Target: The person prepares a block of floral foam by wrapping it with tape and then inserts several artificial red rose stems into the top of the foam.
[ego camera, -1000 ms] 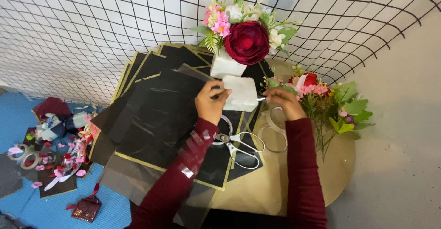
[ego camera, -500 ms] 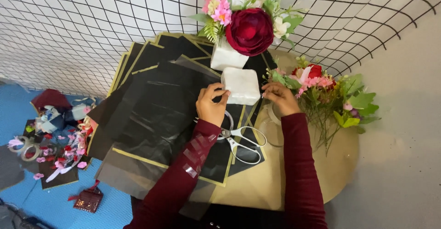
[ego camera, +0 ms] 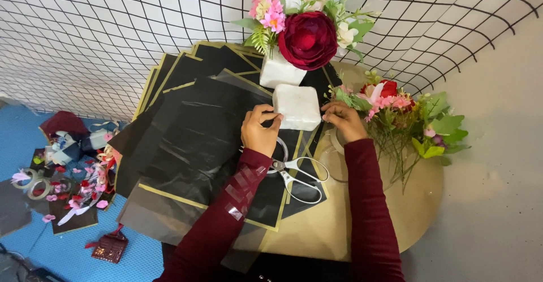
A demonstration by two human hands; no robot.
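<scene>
1. Both hands have shifted little since the earlier frames: they stay at the white block, while the view has tipped slightly, so the arrangement sits higher in frame.
2. Head view: the block lies on black sheets on the round surface, just in front of the vase with its red bloom.
3. Left hand pinches the block's left edge, fingers curled; right hand presses fingertips to its right edge.
4. Scissors lie just below the block, near the left wrist; a dragged sleeve could knock them off the surface.
5. Tape strips stuck along the left sleeve may catch the sheets and pull them askew.
6. Loose flowers right of the block crowd the right hand; an elbow swing could crush them.
7. Pushing the block back could tip the vase.
</scene>
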